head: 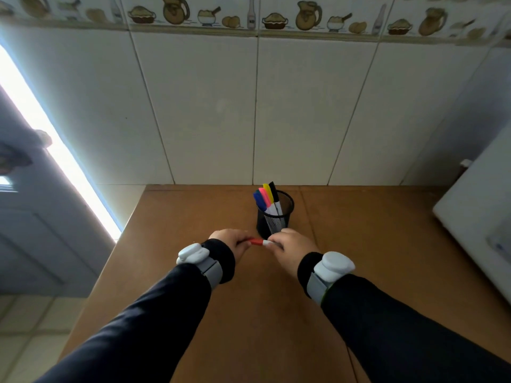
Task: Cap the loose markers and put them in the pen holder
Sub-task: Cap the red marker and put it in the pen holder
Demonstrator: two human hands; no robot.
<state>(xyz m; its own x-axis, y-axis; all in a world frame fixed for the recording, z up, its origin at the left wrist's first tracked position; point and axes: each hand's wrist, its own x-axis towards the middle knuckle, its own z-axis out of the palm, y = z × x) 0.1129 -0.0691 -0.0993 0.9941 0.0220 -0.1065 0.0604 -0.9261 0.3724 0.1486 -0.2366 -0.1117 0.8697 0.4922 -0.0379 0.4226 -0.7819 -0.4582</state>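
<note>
Red-capped white marker [259, 242] lies gripped between left hand [231, 240] and right hand [291, 245], fingers curled around its ends above the brown table [193, 272], seemingly capping; next, drop it into the black mesh pen holder [275, 217].

Mesh pen holder [275, 214] (apparently metal)

Domestic kitchen, white wall tiles [199, 106], decorative tile border [249, 15] of jugs, bowls, bottles and bread, brown wooden table [359, 244] against wall, white appliance [481, 217] at right
</note>
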